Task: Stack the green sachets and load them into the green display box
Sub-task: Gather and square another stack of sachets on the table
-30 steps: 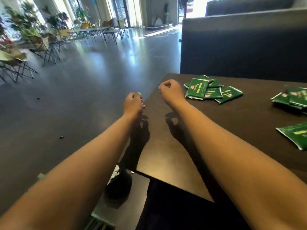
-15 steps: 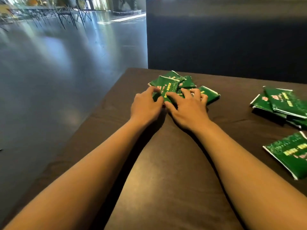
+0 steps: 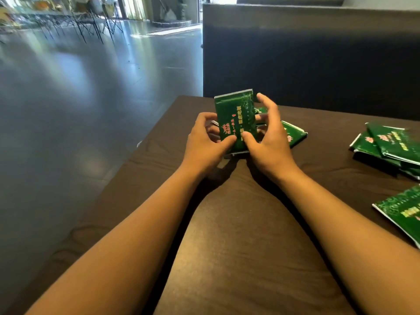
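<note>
- At the far end of the dark brown wooden counter (image 3: pixel 227 235): one glossy green foil sachet (image 3: pixel 235 117) with pink and yellow print, held upright and lifted off the small loose pile of green sachets (image 3: pixel 293 133) lying behind the hands.
- Left hand (image 3: pixel 204 144): thumb pressed on the lower front face of the sachet, fingers curled round its left edge; grip closed on the sachet.
- Right hand (image 3: pixel 270 137): thumb on the sachet's lower front, fingers spread and arched beside its right edge; grip appears to hold the same sachet.
- Right side of counter: second heap of green sachets (image 3: pixel 388 146), overlapping and unsquared; one more green sachet (image 3: pixel 402 212) nearer, lying apart.
- Green display box: not in view.
- Progress, as judged: stacking barely begun; no squared stack visible, nothing loaded; three groups left to gather.
</note>
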